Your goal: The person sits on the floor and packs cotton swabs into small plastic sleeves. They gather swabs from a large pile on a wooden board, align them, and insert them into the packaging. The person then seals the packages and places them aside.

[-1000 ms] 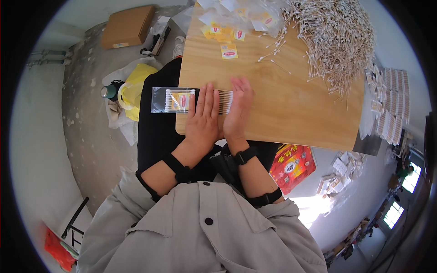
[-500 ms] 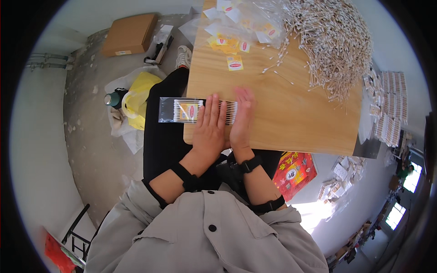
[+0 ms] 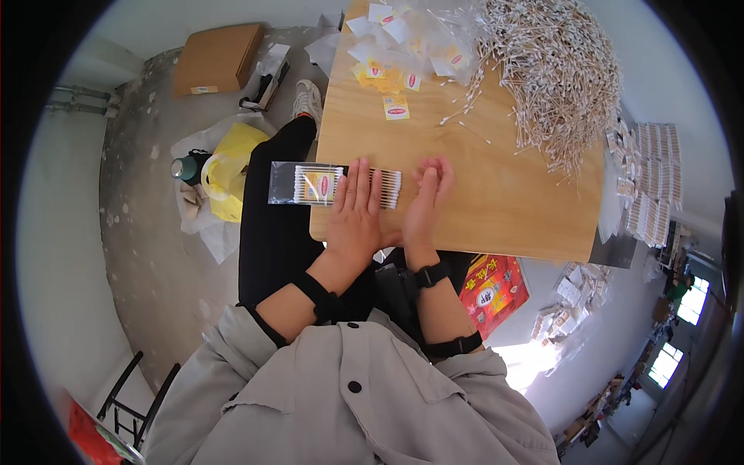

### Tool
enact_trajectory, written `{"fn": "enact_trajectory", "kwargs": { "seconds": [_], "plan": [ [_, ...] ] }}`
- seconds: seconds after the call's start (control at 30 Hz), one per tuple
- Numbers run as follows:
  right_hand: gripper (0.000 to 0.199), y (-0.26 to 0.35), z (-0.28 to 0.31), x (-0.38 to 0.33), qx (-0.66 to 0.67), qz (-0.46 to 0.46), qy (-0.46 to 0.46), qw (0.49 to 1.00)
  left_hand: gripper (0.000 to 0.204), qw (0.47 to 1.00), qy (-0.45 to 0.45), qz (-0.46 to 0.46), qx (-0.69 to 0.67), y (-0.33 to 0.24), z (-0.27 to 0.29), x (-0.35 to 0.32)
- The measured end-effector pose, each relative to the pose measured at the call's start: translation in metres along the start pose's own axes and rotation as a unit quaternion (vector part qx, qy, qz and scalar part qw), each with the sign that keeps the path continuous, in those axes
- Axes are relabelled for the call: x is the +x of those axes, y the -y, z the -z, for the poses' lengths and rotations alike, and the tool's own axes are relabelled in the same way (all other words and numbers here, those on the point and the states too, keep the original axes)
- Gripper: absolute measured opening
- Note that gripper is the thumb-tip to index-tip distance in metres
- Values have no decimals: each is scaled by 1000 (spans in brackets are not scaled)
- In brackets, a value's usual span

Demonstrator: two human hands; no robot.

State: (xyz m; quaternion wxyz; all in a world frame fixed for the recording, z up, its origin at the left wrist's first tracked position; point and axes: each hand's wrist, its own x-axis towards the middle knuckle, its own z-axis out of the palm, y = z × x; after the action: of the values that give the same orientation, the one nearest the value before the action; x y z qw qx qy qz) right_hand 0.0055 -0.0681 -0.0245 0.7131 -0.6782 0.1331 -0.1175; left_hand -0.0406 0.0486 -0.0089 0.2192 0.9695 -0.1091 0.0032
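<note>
1. Wooden board [image 3: 465, 201] rests across the person's lap, its left edge above the black trouser leg.
2. Heap of loose cotton swabs [image 3: 554, 74] covers the board's far right corner; no change against the earlier frames.
3. Stacks of filled swab packets [image 3: 647, 182] lie just off the board's right edge.
4. Yellow plastic bag [image 3: 229, 178] and cardboard box [image 3: 217, 58] sit on the floor to the left.
5. Clear packet of cotton swabs [image 3: 325, 184] lies at the board's near left edge, its left end overhanging the edge. It holds a red-and-yellow label card.
6. Left hand [image 3: 356, 209] is flat, palm down, fingers spread wide, pressing on the row of swabs at the packet's right end; same position as half a second ago.
7. Right hand [image 3: 425, 201] has changed: earlier flat beside the left on the swabs, now set on edge, fingers loosely curled, holding nothing, just right of the swab row.
8. Small label cards [image 3: 395, 107] lie scattered at the far left of the board.
</note>
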Motion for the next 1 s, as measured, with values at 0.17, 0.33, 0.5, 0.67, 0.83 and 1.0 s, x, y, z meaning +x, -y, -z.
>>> {"fn": "enact_trajectory", "kwargs": {
  "seconds": [0.17, 0.33, 0.5, 0.67, 0.83, 1.0],
  "plan": [
    [43, 18, 10, 12, -286, 94, -27, 953, 122, 999, 7, -2, 43, 1, 1, 2],
    [51, 7, 8, 14, -416, 187, -3, 890, 120, 999, 13, 1, 37, 0, 2, 2],
    [46, 3, -4, 13, -387, 210, 47, 896, 116, 1000, 17, -1, 24, 0, 2, 2],
    [47, 5, -10, 2, -8, 1, 48, 999, 114, 1000, 22, 5, 5, -1, 6, 3],
    [48, -10, -15, -9, 28, 27, 102, 994, 85, 999, 17, -3, 38, 0, 0, 2],
    [49, -12, -12, -7, 22, 8, 113, 993, 86, 999, -9, -7, 37, 1, -2, 0]
  ]
}}
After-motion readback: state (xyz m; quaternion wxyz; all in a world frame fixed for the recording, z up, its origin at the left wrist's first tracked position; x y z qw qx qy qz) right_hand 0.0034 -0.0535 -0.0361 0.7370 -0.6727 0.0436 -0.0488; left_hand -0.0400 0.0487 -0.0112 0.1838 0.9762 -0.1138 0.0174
